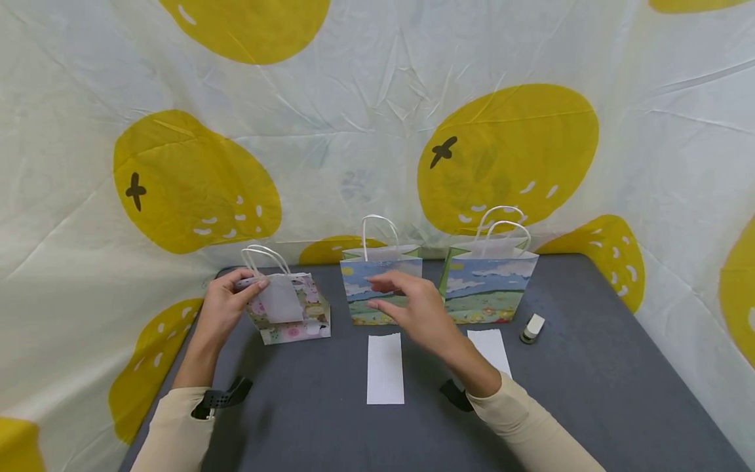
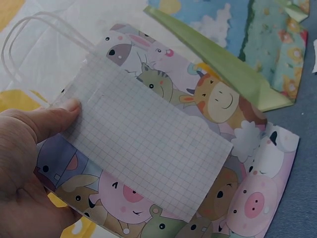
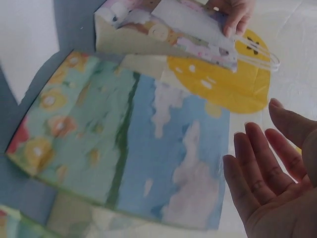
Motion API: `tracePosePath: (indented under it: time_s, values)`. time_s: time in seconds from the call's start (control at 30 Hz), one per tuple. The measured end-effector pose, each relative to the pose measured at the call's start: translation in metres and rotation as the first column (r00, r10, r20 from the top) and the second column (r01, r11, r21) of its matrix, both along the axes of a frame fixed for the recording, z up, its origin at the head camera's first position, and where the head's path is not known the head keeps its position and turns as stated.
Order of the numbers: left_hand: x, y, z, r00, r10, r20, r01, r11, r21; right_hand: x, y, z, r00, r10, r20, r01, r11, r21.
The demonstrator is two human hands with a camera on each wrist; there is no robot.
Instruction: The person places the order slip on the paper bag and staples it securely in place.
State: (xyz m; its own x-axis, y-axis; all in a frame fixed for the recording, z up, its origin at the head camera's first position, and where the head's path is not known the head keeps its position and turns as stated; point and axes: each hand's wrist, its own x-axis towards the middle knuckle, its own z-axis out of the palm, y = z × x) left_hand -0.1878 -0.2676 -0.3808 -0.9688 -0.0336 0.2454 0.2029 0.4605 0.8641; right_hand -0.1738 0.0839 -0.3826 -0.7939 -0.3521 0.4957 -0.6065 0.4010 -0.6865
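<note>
At the left of the table stands a small paper gift bag (image 1: 318, 314) printed with cartoon animals, its white handles up. A piece of grid paper (image 2: 153, 139) lies flat on its front. My left hand (image 1: 227, 298) pinches the bag's top edge, thumb on the paper's upper end and fingers behind. My right hand (image 1: 421, 305) hangs in the air before the middle landscape-print gift bag (image 1: 360, 288), thumb and fingers apart, holding nothing. In the right wrist view, the right hand (image 3: 282, 183) appears beside that bag, its fingers loosely extended.
Another landscape-print gift bag (image 1: 489, 288) stands at the right. Two white paper slips, one in the middle (image 1: 385, 370) and a second slip (image 1: 489, 347) partly behind my right forearm, lie on the dark table (image 1: 590, 393). A small white-capped bottle (image 1: 533, 328) is further right.
</note>
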Motion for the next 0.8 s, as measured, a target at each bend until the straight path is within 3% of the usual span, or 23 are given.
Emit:
tracePosePath:
  time_s: [0.3,0.8]
  values:
    - [0.0,-0.002,-0.001,1.0,0.001,0.002,-0.001,1.0,-0.001,0.005,0.032,-0.006,0.999,-0.017,0.03,0.017,1.0,-0.006]
    - [-0.001,-0.002,-0.001,1.0,-0.006,-0.001,0.006,1.0,0.008,0.005,0.074,-0.015,0.994,-0.088,0.072,0.082,0.994,0.075]
